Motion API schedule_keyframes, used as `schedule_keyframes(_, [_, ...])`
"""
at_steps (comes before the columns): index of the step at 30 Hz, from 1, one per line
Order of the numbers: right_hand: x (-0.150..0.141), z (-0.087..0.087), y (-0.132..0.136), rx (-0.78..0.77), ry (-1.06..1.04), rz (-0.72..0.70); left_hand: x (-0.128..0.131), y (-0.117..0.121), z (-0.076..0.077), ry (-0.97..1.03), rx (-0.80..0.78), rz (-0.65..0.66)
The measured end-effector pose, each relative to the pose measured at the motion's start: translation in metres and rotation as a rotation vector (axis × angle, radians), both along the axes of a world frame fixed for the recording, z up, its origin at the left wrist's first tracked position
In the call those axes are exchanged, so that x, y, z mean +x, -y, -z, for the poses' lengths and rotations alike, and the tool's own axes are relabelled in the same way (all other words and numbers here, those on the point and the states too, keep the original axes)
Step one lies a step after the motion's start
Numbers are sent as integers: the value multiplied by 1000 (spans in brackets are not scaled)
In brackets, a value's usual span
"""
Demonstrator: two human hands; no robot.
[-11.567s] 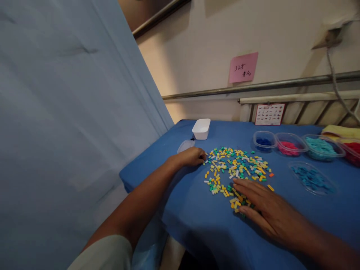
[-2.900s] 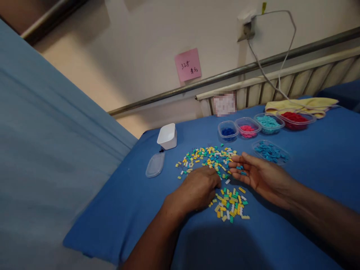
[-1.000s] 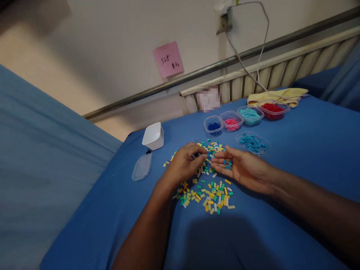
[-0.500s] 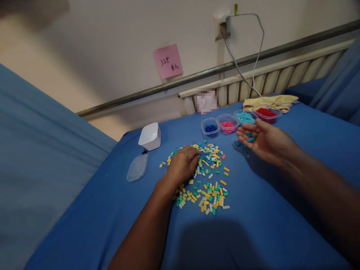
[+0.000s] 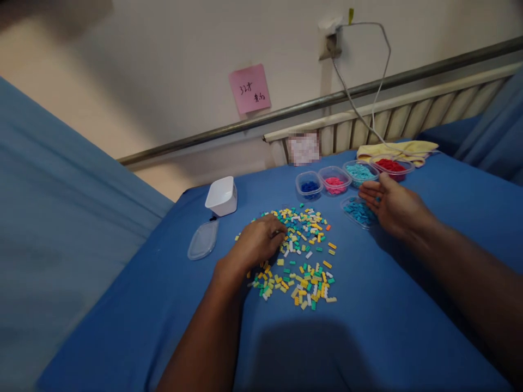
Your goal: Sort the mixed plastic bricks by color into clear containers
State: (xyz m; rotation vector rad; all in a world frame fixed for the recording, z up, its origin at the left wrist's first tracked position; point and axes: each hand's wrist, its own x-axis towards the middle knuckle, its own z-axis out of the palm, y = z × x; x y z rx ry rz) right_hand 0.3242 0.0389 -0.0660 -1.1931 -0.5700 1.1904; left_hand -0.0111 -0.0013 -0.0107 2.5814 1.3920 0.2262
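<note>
My left hand rests on the far left part of a spread of small toy building bricks in yellow, green, white and teal. Its fingers are curled together with the thumb, and whatever lies between them is hidden. Beside a clear tub of teal bricks, my right hand is tipped on its side, fingers stretched out toward the tub. No brick shows in its palm.
Along the back stand clear tubs of dark blue bricks, pink bricks, light blue bricks and red bricks. A yellow cloth lies behind them. At left are a white tub and a clear lid.
My right hand has turned from palm-up to its side, and the teal bricks that lay in it are out of sight. My left hand has shifted slightly left and curled more.
</note>
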Motion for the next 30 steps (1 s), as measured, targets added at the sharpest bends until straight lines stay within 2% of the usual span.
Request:
schedule_keyframes(4, [-3,2,3,33,67,-12,6,2,4,-36,-44,189])
schedule_keyframes(6, [-5,0,6,82,121,0,4,2,5,-42,-78,176])
schedule_keyframes(9, [-12,-5,17,208,312,-24,-3,0,5,-34,-92,74])
schedule_keyframes(12, [-29,-7,38,387,602,-180,-4,0,4,-48,-72,65])
schedule_keyframes(14, [-44,-6,55,512,770,-356,-2,1,4,-64,-68,93])
schedule_keyframes(16, [-59,-2,68,582,809,-545,2,3,4,-80,-73,90])
schedule_keyframes(19, [-72,6,76,587,748,-664,5,5,3,-94,-83,14])
schedule_keyframes(24, [-63,13,61,623,839,-590,9,8,0,-84,-83,-3])
schedule_keyframes(28, [-38,0,49,564,921,-518,17,8,-1,-67,-73,-4])
schedule_keyframes(30, [-25,-10,49,501,956,-623,20,8,-1,-76,-81,-19])
